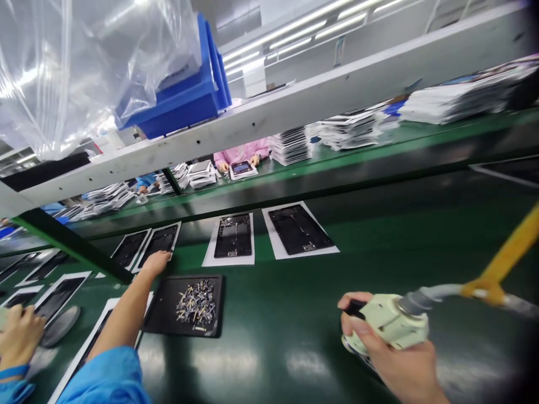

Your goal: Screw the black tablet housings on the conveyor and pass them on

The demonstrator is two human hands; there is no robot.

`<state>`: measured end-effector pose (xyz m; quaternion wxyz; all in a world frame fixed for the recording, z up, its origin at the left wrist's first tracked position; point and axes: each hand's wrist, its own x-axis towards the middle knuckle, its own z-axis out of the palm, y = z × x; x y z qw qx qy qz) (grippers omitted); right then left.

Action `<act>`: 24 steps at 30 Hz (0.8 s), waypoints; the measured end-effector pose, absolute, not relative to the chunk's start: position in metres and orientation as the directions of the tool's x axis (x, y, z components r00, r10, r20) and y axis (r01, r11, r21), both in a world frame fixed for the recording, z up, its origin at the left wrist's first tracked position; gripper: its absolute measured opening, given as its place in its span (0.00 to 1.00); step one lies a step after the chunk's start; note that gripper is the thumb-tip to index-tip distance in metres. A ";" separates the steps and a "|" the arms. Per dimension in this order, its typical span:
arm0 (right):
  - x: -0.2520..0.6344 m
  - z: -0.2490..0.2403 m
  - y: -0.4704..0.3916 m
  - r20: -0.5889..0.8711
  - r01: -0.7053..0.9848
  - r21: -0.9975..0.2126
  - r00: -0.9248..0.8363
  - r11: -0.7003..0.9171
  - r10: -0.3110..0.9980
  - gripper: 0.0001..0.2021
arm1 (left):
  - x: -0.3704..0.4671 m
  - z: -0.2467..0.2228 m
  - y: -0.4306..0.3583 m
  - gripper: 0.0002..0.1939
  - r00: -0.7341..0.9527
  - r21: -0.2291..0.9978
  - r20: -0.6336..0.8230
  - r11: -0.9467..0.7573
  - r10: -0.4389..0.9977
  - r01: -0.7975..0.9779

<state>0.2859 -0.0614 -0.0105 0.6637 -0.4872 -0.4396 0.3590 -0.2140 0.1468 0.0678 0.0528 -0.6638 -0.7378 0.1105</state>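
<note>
My left hand [156, 262] reaches out to the near right corner of a white sheet [178, 231] that bears a black panel [160, 242]; its fingers are pressed together at the sheet's edge. On the right, my right hand [391, 350] is wrapped round a pale green handheld tool [389, 322], with a hose running off to the right. Between the hands, a black tray [162, 306] holds a heap of small metallic parts [196, 303]. Beyond it lie two more black panels [233, 235] [300, 229] on white sheets.
Another person's hand [21, 331] is at the far left, near more panels. A green post [76, 247] and a white shelf beam [252, 120] with a blue bin [181, 106] cross the view. Opposite, a person in pink [242, 152] works beside stacked sheets.
</note>
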 end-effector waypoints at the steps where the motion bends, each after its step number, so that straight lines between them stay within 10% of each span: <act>1: 0.284 -0.009 -0.060 0.252 -0.053 -0.956 0.364 0.290 0.897 0.14 | -0.206 0.074 0.147 0.11 -0.074 -0.238 -0.069 0.056 0.995 0.970; 12: 0.287 0.008 -0.055 0.302 -0.131 -0.915 0.407 0.382 0.862 0.15 | 0.050 0.131 -0.034 0.14 0.675 -0.131 -0.131 -0.688 0.726 0.714; 17: 0.290 0.005 -0.052 0.300 -0.097 -0.925 0.409 0.368 0.862 0.16 | 0.128 0.068 -0.129 0.05 0.942 -0.088 -0.051 -0.941 0.331 0.326; 24: 0.291 0.008 -0.053 0.325 -0.059 -0.924 0.400 0.378 0.857 0.15 | 0.147 -0.041 -0.170 0.12 0.971 -0.092 -0.029 -0.968 0.237 0.233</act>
